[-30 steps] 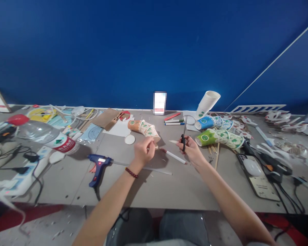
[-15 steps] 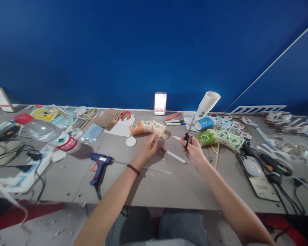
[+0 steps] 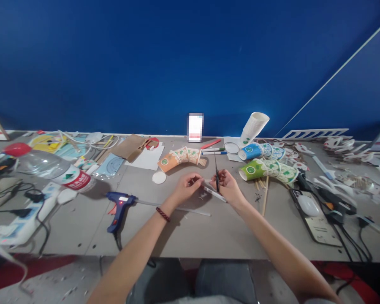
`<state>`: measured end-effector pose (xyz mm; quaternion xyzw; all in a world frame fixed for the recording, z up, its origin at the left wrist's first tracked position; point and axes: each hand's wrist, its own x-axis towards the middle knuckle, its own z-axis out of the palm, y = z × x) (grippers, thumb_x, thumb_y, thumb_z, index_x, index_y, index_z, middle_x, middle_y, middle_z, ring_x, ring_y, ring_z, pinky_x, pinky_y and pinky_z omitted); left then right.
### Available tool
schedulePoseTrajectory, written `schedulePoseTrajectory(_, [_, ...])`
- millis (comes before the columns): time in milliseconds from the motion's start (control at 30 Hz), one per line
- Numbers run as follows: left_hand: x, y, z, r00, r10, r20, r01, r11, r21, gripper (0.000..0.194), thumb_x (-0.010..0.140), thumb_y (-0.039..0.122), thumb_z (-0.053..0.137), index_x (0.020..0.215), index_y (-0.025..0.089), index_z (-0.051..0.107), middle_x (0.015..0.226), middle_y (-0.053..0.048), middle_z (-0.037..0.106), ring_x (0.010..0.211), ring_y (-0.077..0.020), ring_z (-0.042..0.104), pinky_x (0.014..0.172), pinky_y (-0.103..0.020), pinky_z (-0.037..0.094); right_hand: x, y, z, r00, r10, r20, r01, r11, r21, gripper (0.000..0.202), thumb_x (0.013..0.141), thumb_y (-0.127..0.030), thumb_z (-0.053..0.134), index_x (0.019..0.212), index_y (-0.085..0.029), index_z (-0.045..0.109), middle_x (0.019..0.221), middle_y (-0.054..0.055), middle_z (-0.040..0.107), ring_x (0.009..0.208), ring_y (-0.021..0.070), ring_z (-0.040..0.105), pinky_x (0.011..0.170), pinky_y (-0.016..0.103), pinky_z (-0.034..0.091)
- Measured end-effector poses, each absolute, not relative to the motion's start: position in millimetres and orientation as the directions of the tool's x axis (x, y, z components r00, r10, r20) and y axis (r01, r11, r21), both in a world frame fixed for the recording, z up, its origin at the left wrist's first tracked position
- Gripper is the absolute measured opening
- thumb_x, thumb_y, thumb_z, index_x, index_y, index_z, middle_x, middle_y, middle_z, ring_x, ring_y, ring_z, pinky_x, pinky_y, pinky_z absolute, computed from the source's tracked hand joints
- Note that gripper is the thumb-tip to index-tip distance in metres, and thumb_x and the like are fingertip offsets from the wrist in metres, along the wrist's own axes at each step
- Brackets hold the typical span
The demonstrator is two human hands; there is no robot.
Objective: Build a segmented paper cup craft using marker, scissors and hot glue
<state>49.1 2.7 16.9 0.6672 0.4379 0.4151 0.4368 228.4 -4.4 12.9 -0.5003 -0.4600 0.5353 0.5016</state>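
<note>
By the look of it this is a craft workshop: a long grey bench stands against a plain blue wall and carries a glue gun. Left of the glue gun lies a power strip; beyond it, cardboard and paper; to its right, scissors, markers and patterned cups. Below it, the floor is littered.

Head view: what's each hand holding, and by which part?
Right hand: scissors, by the black handles. Left hand: fingertips at a small pale piece; whether they grip it can't be told.
</note>
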Motion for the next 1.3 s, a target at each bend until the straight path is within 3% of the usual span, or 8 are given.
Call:
schedulePoseTrajectory(200, [48, 4, 20, 0.22, 0.966, 0.135, 0.2, -0.181, 0.963, 0.023, 0.083, 0.039, 0.058, 0.075, 0.017, 0.062, 0.068, -0.001, 0.065, 0.058, -0.0116, 0.054, 0.054, -0.023, 0.042, 231, -6, 26, 0.01, 0.993, -0.119, -0.047, -0.118, -0.992, 0.047, 0.054, -0.033, 0.084, 0.081, -0.023, 0.047, 0.069, -0.005, 0.059, 0.053, 0.0087, 0.049, 0.045, 0.019, 0.037])
schedulePoseTrajectory(333, [48, 7, 32, 0.166, 0.969, 0.185, 0.224, -0.22, 0.949, 0.023, 0.084, 0.038, 0.059, 0.074, 0.018, 0.061, 0.069, 0.0, 0.063, 0.058, -0.0108, 0.052, 0.054, -0.023, 0.041, 234, -5, 27, -0.015, 0.99, -0.14, -0.059, -0.141, -0.988, 0.046, 0.055, -0.033, 0.083, 0.082, -0.023, 0.048, 0.07, -0.005, 0.059, 0.048, 0.0065, 0.044, 0.039, 0.018, 0.03])
schedulePoseTrajectory(433, [53, 9, 44, 0.119, 0.971, 0.205, 0.233, -0.228, 0.945, 0.019, 0.083, 0.034, 0.058, 0.074, 0.018, 0.061, 0.071, -0.001, 0.063, 0.063, -0.0123, 0.055, 0.059, -0.024, 0.044, 237, -4, 25, -0.073, 0.98, -0.183, -0.022, -0.185, -0.982, 0.047, 0.055, -0.036, 0.085, 0.082, -0.022, 0.049, 0.066, -0.006, 0.057, 0.046, 0.0066, 0.044, 0.038, 0.019, 0.03])
schedulePoseTrajectory(600, [56, 10, 53, 0.043, 0.978, 0.205, 0.096, -0.209, 0.973, 0.016, 0.087, 0.031, 0.051, 0.076, 0.019, 0.053, 0.07, 0.0, 0.057, 0.062, -0.0108, 0.056, 0.057, -0.023, 0.045, 242, -6, 27, -0.258, 0.947, -0.189, 0.025, -0.189, -0.982, 0.048, 0.057, -0.041, 0.086, 0.082, -0.021, 0.051, 0.065, -0.007, 0.053, 0.051, 0.0068, 0.046, 0.043, 0.019, 0.035])
schedulePoseTrajectory(700, [50, 12, 45, 0.033, 0.959, 0.281, 0.141, -0.282, 0.949, 0.018, 0.091, 0.033, 0.047, 0.079, 0.02, 0.05, 0.072, 0.0, 0.056, 0.064, -0.011, 0.056, 0.058, -0.023, 0.045, 245, -8, 32, -0.318, 0.926, -0.201, 0.047, -0.196, -0.979, 0.045, 0.062, -0.045, 0.083, 0.084, -0.021, 0.051, 0.066, -0.007, 0.052, 0.05, 0.0059, 0.043, 0.042, 0.018, 0.035])
schedulePoseTrajectory(900, [43, 12, 23, -0.065, 0.901, 0.43, 0.209, -0.409, 0.888, 0.021, 0.094, 0.038, 0.047, 0.083, 0.02, 0.051, 0.073, 0.0, 0.056, 0.064, -0.0116, 0.056, 0.063, -0.025, 0.047, 253, -8, 32, -0.375, 0.886, -0.272, 0.153, -0.23, -0.961, 0.038, 0.068, -0.044, 0.08, 0.083, -0.021, 0.053, 0.059, -0.008, 0.048, 0.047, 0.0061, 0.039, 0.04, 0.017, 0.03])
schedulePoseTrajectory(1033, [50, 7, 19, -0.106, 0.913, 0.394, 0.209, -0.367, 0.906, 0.021, 0.092, 0.036, 0.049, 0.08, 0.02, 0.053, 0.069, 0.0, 0.057, 0.06, -0.0109, 0.055, 0.06, -0.024, 0.046, 255, -7, 27, -0.383, 0.881, -0.276, 0.214, -0.206, -0.955, 0.037, 0.066, -0.042, 0.081, 0.083, -0.021, 0.056, 0.059, -0.007, 0.052, 0.048, 0.0067, 0.04, 0.039, 0.017, 0.027])
schedulePoseTrajectory(1300, [55, 6, 17, -0.044, 0.932, 0.36, 0.24, -0.34, 0.909, 0.019, 0.091, 0.034, 0.049, 0.08, 0.02, 0.056, 0.072, -0.001, 0.062, 0.065, -0.012, 0.058, 0.06, -0.023, 0.045, 254, -8, 29, -0.35, 0.876, -0.331, 0.174, -0.287, -0.942, 0.04, 0.06, -0.045, 0.084, 0.075, -0.021, 0.056, 0.049, -0.007, 0.054, 0.037, 0.0062, 0.038, 0.035, 0.019, 0.028])
